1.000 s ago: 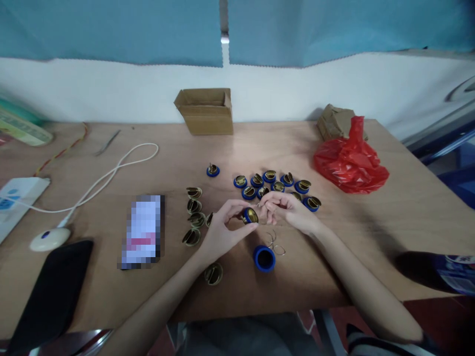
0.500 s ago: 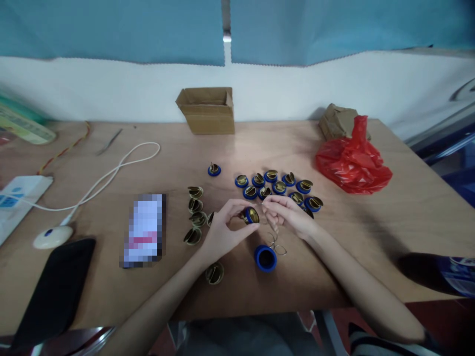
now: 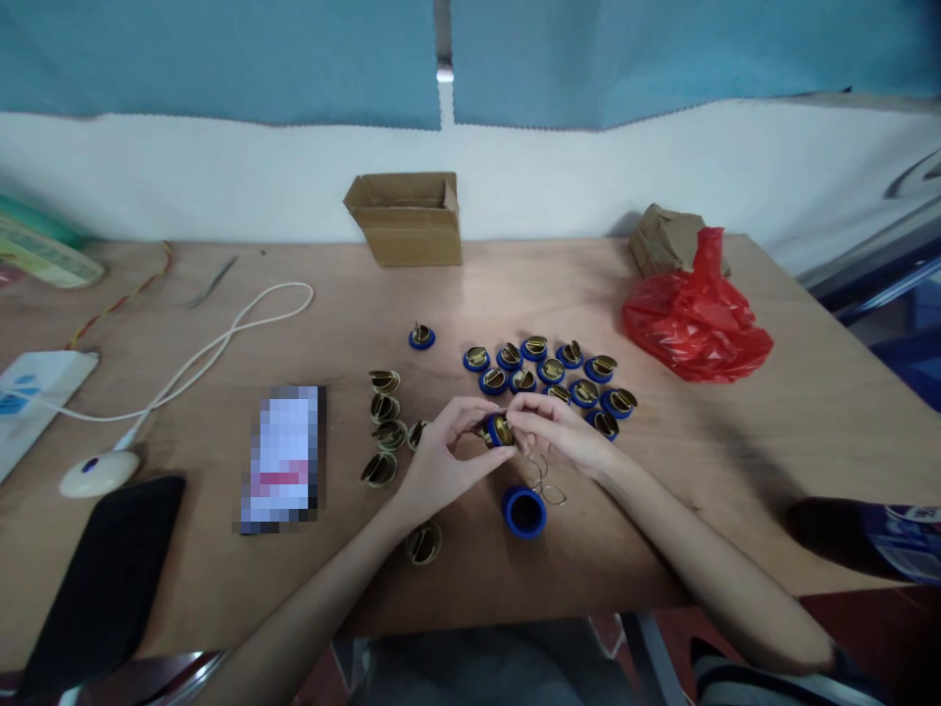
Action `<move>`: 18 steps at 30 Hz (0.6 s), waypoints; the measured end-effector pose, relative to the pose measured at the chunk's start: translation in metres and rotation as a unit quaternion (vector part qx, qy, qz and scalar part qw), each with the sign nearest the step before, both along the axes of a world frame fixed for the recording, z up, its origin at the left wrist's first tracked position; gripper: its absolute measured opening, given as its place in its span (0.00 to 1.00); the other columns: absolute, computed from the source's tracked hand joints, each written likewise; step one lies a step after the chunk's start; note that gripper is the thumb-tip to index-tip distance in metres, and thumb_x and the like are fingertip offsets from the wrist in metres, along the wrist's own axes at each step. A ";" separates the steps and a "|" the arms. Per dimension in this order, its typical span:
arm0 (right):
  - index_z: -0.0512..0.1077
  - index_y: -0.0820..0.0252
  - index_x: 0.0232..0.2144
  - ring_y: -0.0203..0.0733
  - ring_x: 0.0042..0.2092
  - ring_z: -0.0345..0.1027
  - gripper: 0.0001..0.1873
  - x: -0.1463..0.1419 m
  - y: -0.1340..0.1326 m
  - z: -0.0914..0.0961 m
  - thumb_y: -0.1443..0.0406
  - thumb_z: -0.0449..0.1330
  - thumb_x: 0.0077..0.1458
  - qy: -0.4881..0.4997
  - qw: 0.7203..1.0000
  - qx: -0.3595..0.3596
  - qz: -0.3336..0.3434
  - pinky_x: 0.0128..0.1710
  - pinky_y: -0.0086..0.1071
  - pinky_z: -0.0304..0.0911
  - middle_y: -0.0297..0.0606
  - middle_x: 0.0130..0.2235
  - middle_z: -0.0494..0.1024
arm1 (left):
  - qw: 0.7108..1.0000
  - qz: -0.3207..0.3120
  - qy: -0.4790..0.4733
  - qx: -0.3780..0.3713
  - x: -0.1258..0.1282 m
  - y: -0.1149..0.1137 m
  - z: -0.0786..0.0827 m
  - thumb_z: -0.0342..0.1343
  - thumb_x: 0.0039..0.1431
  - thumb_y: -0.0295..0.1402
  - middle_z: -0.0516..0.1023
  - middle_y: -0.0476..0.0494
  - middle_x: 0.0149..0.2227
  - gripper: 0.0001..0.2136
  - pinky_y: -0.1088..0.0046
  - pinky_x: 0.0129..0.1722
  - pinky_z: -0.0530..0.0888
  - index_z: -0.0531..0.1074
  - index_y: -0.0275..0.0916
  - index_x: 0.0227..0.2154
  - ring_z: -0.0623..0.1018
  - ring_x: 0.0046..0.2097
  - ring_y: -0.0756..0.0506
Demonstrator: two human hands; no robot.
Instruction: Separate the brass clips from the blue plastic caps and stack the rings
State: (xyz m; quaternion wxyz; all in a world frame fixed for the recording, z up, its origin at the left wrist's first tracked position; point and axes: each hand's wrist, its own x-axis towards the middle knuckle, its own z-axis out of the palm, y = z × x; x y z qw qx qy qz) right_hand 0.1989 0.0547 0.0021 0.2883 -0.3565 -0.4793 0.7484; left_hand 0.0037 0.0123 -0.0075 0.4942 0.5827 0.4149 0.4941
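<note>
My left hand (image 3: 439,459) pinches a small blue ring with a brass insert (image 3: 499,429) just above the wooden table (image 3: 735,431). My right hand (image 3: 560,433) is closed, its fingertips pressed against the top of that same part; a thin wire piece seems to be between them, too small to be sure. An empty blue ring (image 3: 524,512) lies on the table below my hands, with thin wire rings (image 3: 544,480) beside it. Several finished blue-and-brass parts (image 3: 550,371) sit just behind my hands. Loose brass inserts (image 3: 383,424) lie to the left.
A small open cardboard box (image 3: 407,218) stands at the back wall. A red plastic bag (image 3: 695,319) lies at the right. On the left are a blurred-out phone (image 3: 283,457), a black phone (image 3: 103,579), a white cable (image 3: 221,343) and a white round device (image 3: 98,473).
My right hand has moved left and closed onto the part that my left hand holds. The left hand has stayed nearly still.
</note>
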 end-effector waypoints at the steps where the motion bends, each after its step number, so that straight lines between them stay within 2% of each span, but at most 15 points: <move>1: 0.71 0.60 0.32 0.30 0.25 0.65 0.15 0.000 0.000 0.001 0.55 0.66 0.59 -0.004 1.000 0.012 0.000 0.27 0.25 0.61 0.27 0.24 0.72 | 1.000 0.001 -0.001 -0.002 0.000 0.000 0.000 0.69 0.52 0.29 0.83 0.43 0.46 0.19 0.65 0.53 0.80 0.72 0.41 0.47 0.83 0.50 0.44; 6: 0.72 0.59 0.33 0.34 0.30 0.67 0.15 0.002 0.001 0.011 0.53 0.64 0.61 -0.041 0.994 0.099 0.021 0.36 0.31 0.64 0.30 0.28 0.74 | 1.000 0.000 -0.003 -0.005 -0.001 0.000 0.001 0.70 0.52 0.29 0.83 0.42 0.47 0.20 0.64 0.55 0.79 0.72 0.41 0.46 0.83 0.51 0.43; 9: 0.70 0.58 0.33 0.35 0.31 0.66 0.14 0.004 0.000 0.016 0.54 0.61 0.64 -0.060 0.985 0.159 0.035 0.35 0.31 0.63 0.31 0.28 0.73 | 1.000 -0.007 -0.003 -0.001 -0.002 -0.001 0.003 0.71 0.51 0.29 0.82 0.42 0.48 0.22 0.62 0.56 0.78 0.71 0.41 0.48 0.82 0.52 0.43; 12: 0.68 0.57 0.30 0.34 0.30 0.64 0.14 0.004 -0.004 0.018 0.55 0.61 0.63 -0.083 0.975 0.206 0.016 0.32 0.30 0.61 0.30 0.28 0.71 | 1.000 -0.020 -0.010 0.003 -0.002 -0.001 0.004 0.71 0.51 0.29 0.81 0.40 0.51 0.23 0.60 0.58 0.78 0.70 0.42 0.49 0.81 0.54 0.42; 15: 0.66 0.57 0.28 0.33 0.29 0.61 0.14 0.003 -0.009 0.016 0.57 0.63 0.61 -0.127 0.953 0.273 -0.014 0.29 0.29 0.57 0.30 0.28 0.70 | 0.999 -0.040 -0.022 0.017 -0.003 -0.001 0.004 0.70 0.54 0.29 0.81 0.40 0.52 0.23 0.59 0.59 0.77 0.69 0.43 0.51 0.81 0.56 0.41; 18: 0.66 0.56 0.28 0.33 0.27 0.59 0.13 0.001 -0.014 0.016 0.59 0.63 0.62 -0.179 0.918 0.354 -0.023 0.26 0.29 0.56 0.30 0.27 0.69 | 0.998 -0.049 -0.019 0.036 -0.005 -0.001 0.004 0.68 0.56 0.28 0.79 0.40 0.54 0.24 0.60 0.61 0.76 0.68 0.44 0.53 0.80 0.57 0.42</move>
